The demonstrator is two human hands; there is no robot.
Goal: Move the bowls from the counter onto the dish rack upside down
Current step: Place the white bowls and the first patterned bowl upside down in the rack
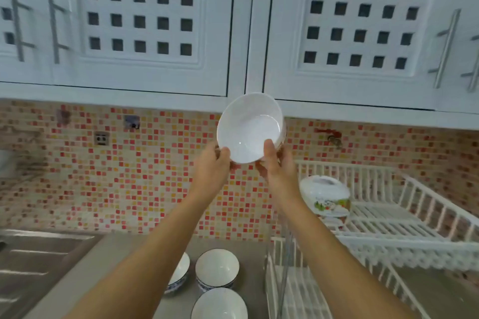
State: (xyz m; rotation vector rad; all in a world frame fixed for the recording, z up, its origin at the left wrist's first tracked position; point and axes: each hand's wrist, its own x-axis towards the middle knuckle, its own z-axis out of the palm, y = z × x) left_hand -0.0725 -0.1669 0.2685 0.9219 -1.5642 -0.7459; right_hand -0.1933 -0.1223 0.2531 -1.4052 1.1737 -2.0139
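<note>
I hold a white bowl [248, 127] up in the air with both hands, its open side tilted toward me. My left hand [213, 163] grips its lower left rim and my right hand [276, 163] grips its lower right rim. Below, on the grey counter [248, 261], stand three bowls with blue patterned sides, open side up: one [217, 268] in the middle, one [181, 270] partly hidden by my left arm, one [220, 304] at the bottom edge. On the upper tier of the white dish rack [404, 228] a decorated bowl [325, 195] rests upside down.
A steel sink [36, 264] lies at the lower left. White wall cabinets [155, 21] hang overhead, close above the raised bowl. A mosaic tile wall [129, 176] runs behind. The rack's lower tier [298, 292] sits at the bottom right.
</note>
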